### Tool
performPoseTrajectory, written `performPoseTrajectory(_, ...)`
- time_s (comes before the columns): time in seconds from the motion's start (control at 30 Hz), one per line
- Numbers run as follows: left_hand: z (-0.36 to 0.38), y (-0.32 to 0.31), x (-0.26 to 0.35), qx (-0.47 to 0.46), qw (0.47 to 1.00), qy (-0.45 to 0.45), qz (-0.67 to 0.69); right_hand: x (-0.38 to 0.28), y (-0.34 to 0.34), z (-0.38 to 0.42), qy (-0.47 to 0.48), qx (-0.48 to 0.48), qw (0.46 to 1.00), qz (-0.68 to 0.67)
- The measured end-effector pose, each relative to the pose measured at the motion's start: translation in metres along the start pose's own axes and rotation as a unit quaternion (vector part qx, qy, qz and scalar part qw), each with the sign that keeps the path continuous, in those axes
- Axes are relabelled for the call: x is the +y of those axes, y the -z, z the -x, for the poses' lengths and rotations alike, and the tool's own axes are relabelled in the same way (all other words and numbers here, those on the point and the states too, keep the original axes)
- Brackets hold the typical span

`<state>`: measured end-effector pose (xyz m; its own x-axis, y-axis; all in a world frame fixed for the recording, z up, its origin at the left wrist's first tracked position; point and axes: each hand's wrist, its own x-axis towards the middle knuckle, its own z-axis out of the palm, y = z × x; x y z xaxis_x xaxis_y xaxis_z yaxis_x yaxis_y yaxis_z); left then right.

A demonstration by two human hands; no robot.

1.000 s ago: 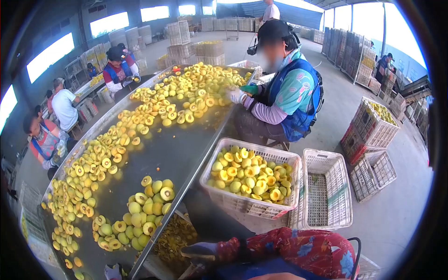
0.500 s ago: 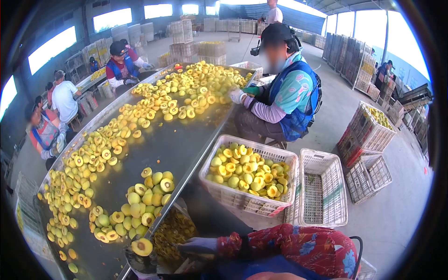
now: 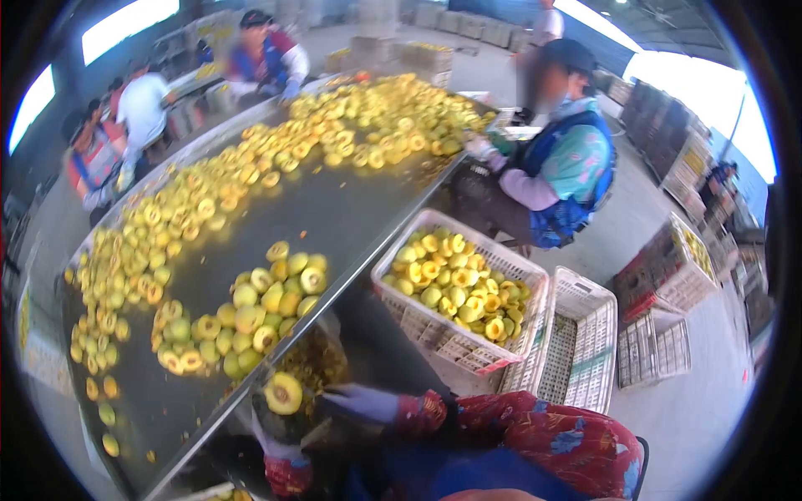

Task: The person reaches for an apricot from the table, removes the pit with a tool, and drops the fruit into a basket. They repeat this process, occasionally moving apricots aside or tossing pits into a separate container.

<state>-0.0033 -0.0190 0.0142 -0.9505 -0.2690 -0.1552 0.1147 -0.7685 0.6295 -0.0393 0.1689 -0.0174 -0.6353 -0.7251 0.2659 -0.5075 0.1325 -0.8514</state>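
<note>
A halved yellow fruit rests in my left hand, its cut face up, at the table's near edge. My right hand, in a pale purple glove, is just right of it with the fingers closed and pointing left; what they hold is too blurred to make out. Behind both hands, an open clear bag contains brown and yellowish scraps. Whole and halved fruits form a pile on the dark metal table beyond the bag.
A long heap of fruit lines the far side. Right of the table stand a crate of fruit halves and an empty crate. A seated co-worker is beyond them. Other people sit across the table; stacked crates stand far right.
The view has turned and shifted. My left hand and the fruit half are raised, showing more of the cut face. My right hand remains close beside the bag.
</note>
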Motion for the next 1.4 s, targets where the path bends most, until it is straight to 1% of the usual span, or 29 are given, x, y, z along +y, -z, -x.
performPoseTrajectory(0.03,-0.008,0.021,-0.009,0.001,1.000,0.027,0.012,0.007,0.003,0.003,0.104,0.017,0.975,0.195)
performPoseTrajectory(0.07,-0.005,0.007,-0.002,-0.011,0.996,0.075,0.037,-0.002,0.010,0.000,0.116,0.035,0.968,0.218)
performPoseTrajectory(0.1,-0.005,0.007,-0.004,-0.006,0.996,0.075,0.045,-0.012,0.018,-0.002,0.127,0.054,0.961,0.241)
performPoseTrajectory(0.13,-0.006,0.006,-0.005,-0.002,0.996,0.075,0.053,-0.016,0.021,0.000,0.095,0.038,0.976,0.193)
performPoseTrajectory(0.17,-0.006,0.004,-0.007,0.003,0.995,0.074,0.061,-0.025,0.030,0.000,0.044,-0.007,0.977,0.207)
performPoseTrajectory(0.2,-0.007,-0.004,-0.005,-0.010,0.999,0.051,0.007,-0.048,0.036,-0.010,-0.108,-0.002,0.994,-0.016)
performPoseTrajectory(0.23,-0.001,-0.013,-0.003,-0.032,0.994,-0.004,-0.105,-0.066,0.041,-0.014,-0.089,0.021,0.996,0.003)
performPoseTrajectory(0.27,0.001,-0.019,0.000,-0.054,0.964,-0.079,-0.247,-0.083,0.046,-0.019,-0.070,0.045,0.996,0.024)
performPoseTrajectory(0.3,0.001,-0.022,0.002,-0.064,0.930,-0.144,-0.331,-0.091,0.045,-0.022,-0.092,0.064,0.994,0.015)
performPoseTrajectory(0.33,0.007,-0.034,0.010,-0.061,0.954,-0.105,-0.275,-0.093,0.044,-0.024,-0.115,0.087,0.989,0.012)
performPoseTrajectory(0.37,0.005,-0.030,0.009,-0.037,0.981,-0.051,-0.184,-0.091,0.042,-0.026,-0.076,0.086,0.992,0.057)
performPoseTrajectory(0.4,0.004,-0.024,0.006,-0.012,0.996,0.006,-0.089,-0.088,0.041,-0.027,-0.039,0.085,0.990,0.101)
performPoseTrajectory(0.43,0.003,-0.022,0.004,0.013,0.998,0.062,0.008,-0.085,0.039,-0.027,-0.002,0.085,0.986,0.147)
performPoseTrajectory(0.53,0.004,-0.026,0.007,0.002,0.999,0.040,0.017,-0.079,0.032,-0.030,-0.089,0.074,0.984,0.136)
performPoseTrajectory(0.63,0.013,-0.050,0.019,0.003,0.990,0.027,-0.139,-0.069,0.031,-0.029,-0.070,0.064,0.981,0.166)
performPoseTrajectory(0.73,0.013,-0.033,0.010,-0.013,0.995,0.038,-0.095,-0.070,0.035,-0.034,-0.081,0.064,0.982,0.157)
performPoseTrajectory(0.77,0.012,-0.033,0.008,-0.014,0.985,-0.010,-0.173,-0.071,0.036,-0.034,-0.086,0.062,0.982,0.154)
performPoseTrajectory(0.83,0.010,-0.034,0.004,-0.013,0.940,-0.108,-0.323,-0.070,0.036,-0.035,-0.093,0.055,0.983,0.148)
performPoseTrajectory(0.93,0.011,-0.029,0.010,-0.007,0.972,-0.003,-0.235,-0.064,0.031,-0.032,-0.062,0.055,0.981,0.173)
performPoseTrajectory(1.03,0.016,-0.035,0.013,0.005,0.982,0.025,-0.189,-0.065,0.030,-0.033,-0.060,0.038,0.984,0.161)
performPoseTrajectory(1.13,0.015,-0.021,0.003,0.023,0.996,0.045,-0.076,-0.074,0.032,-0.035,-0.091,0.020,0.980,0.175)
performPoseTrajectory(1.2,0.017,-0.020,0.000,0.036,0.997,0.064,-0.028,-0.069,0.027,-0.033,-0.077,0.036,0.980,0.180)
performPoseTrajectory(1.23,0.018,-0.020,-0.002,0.047,0.997,0.060,-0.025,-0.067,0.025,-0.032,-0.070,0.045,0.980,0.183)
performPoseTrajectory(1.27,0.019,-0.020,-0.005,0.057,0.997,0.056,-0.023,-0.066,0.023,-0.031,-0.082,0.042,0.980,0.177)
performPoseTrajectory(1.33,0.019,-0.019,-0.013,0.085,0.994,0.022,-0.061,-0.064,0.020,-0.031,-0.105,0.036,0.980,0.165)
performPoseTrajectory(1.37,0.018,-0.014,-0.017,0.103,0.982,-0.020,-0.157,-0.062,0.017,-0.030,-0.092,0.039,0.979,0.175)
performPoseTrajectory(1.4,0.016,-0.008,-0.022,0.118,0.959,-0.061,-0.250,-0.060,0.014,-0.028,-0.081,0.044,0.978,0.186)
